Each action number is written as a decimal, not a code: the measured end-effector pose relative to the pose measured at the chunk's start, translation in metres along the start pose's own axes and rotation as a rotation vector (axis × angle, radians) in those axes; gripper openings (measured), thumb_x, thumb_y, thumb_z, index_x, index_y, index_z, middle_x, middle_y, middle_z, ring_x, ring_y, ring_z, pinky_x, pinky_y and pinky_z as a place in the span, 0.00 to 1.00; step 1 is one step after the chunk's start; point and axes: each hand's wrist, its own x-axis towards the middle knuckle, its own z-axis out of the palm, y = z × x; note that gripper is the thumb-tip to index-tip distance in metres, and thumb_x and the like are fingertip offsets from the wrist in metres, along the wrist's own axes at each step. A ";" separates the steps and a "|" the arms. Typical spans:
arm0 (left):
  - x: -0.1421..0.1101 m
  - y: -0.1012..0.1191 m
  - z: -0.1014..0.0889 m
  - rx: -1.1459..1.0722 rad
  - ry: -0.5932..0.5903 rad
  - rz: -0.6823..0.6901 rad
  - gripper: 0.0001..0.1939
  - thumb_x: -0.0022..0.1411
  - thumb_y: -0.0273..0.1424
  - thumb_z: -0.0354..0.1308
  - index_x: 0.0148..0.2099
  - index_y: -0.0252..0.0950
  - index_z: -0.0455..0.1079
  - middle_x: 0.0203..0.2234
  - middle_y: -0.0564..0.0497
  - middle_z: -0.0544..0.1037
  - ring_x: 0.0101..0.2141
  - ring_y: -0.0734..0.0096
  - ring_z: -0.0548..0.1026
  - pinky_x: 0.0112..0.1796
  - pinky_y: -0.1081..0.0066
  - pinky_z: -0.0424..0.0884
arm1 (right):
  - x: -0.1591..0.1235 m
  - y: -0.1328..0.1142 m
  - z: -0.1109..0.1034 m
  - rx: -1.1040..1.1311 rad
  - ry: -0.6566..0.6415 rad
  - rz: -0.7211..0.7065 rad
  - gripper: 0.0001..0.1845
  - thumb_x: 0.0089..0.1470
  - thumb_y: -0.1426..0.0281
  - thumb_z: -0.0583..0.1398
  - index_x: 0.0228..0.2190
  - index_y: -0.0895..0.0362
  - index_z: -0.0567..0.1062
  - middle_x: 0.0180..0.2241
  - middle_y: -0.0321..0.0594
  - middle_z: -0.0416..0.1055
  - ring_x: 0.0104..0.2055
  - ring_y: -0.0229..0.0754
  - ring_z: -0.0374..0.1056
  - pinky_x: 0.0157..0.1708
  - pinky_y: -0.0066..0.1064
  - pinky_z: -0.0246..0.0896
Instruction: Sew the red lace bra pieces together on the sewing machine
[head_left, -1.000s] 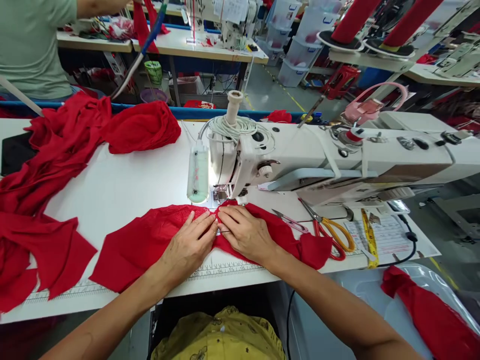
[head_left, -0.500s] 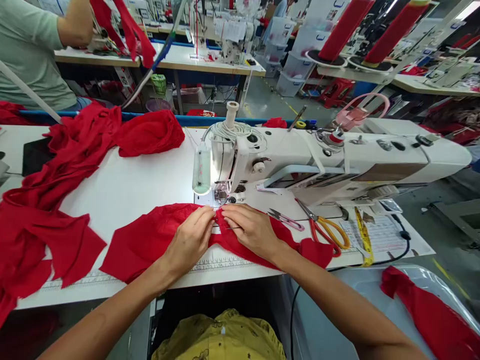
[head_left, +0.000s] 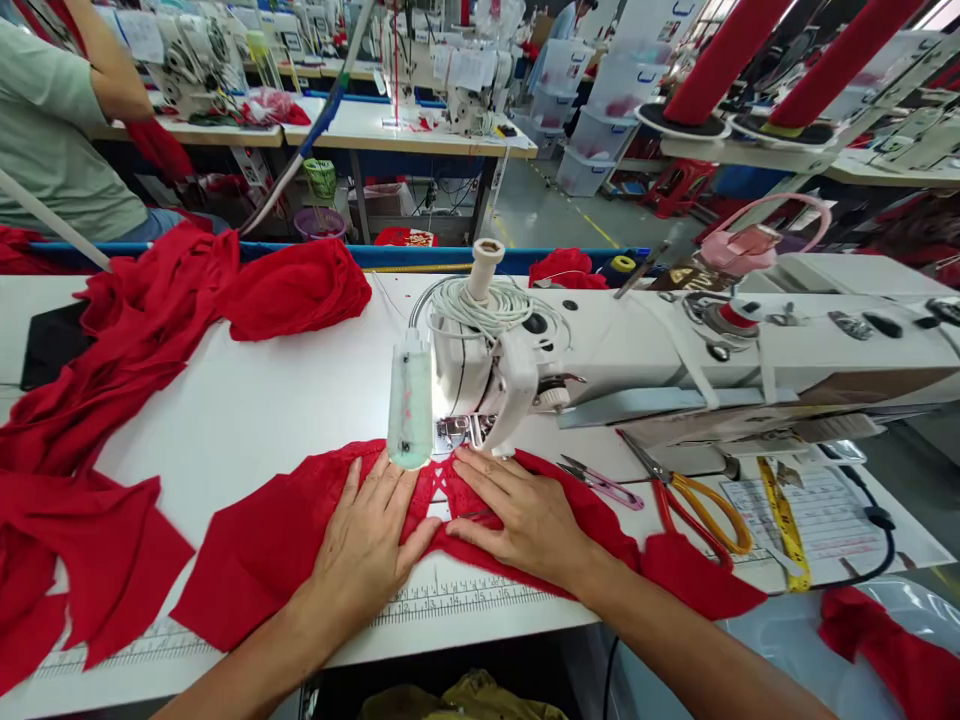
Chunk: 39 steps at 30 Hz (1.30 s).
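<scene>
Red fabric piece with lace at its middle lies spread before the sewing machine. My left hand rests flat on its left part, fingers stretched and thumb apart. On the right part, my right hand lies with its fingers extended. A thin dark pointed item shows between that thumb and the fingers; its kind and whether it is gripped are unclear. Between both hands, a crisscross lace strip sits just in front of the presser foot.
Pink-handled snips, scissors and a yellow tape measure lie right of the fabric. Heaped red cloth covers the left side. A ruler strip runs along the front edge. A plastic bin stands lower right.
My fingers have gone from pinching the fabric's middle to lying flat and spread on it. The lace middle is now opened out. The camera view has shifted closer to the table.
</scene>
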 end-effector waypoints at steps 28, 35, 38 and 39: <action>-0.004 0.007 -0.006 0.023 -0.077 -0.022 0.36 0.70 0.48 0.45 0.70 0.28 0.53 0.64 0.36 0.65 0.65 0.45 0.59 0.63 0.42 0.54 | 0.001 0.001 -0.009 0.031 -0.093 -0.023 0.39 0.56 0.46 0.61 0.58 0.60 0.71 0.60 0.48 0.69 0.61 0.55 0.66 0.54 0.45 0.71; -0.013 0.010 -0.015 -0.096 -0.056 -0.027 0.37 0.70 0.47 0.49 0.71 0.30 0.49 0.67 0.35 0.59 0.68 0.43 0.53 0.63 0.40 0.55 | -0.002 0.001 -0.022 0.162 -0.119 -0.094 0.34 0.58 0.52 0.63 0.59 0.58 0.70 0.61 0.49 0.67 0.65 0.51 0.61 0.59 0.44 0.67; -0.011 0.014 -0.023 -0.191 0.029 0.016 0.28 0.72 0.38 0.50 0.69 0.30 0.55 0.63 0.36 0.66 0.66 0.50 0.59 0.63 0.46 0.59 | 0.002 -0.002 -0.025 0.235 0.003 -0.050 0.20 0.65 0.64 0.58 0.56 0.54 0.73 0.56 0.45 0.73 0.59 0.46 0.67 0.57 0.41 0.68; -0.010 0.016 -0.024 -0.216 0.061 0.040 0.25 0.72 0.34 0.50 0.67 0.30 0.58 0.60 0.37 0.70 0.64 0.53 0.63 0.63 0.49 0.61 | 0.004 -0.004 -0.024 0.251 0.043 -0.028 0.16 0.65 0.68 0.57 0.53 0.53 0.75 0.52 0.44 0.76 0.56 0.44 0.70 0.55 0.39 0.70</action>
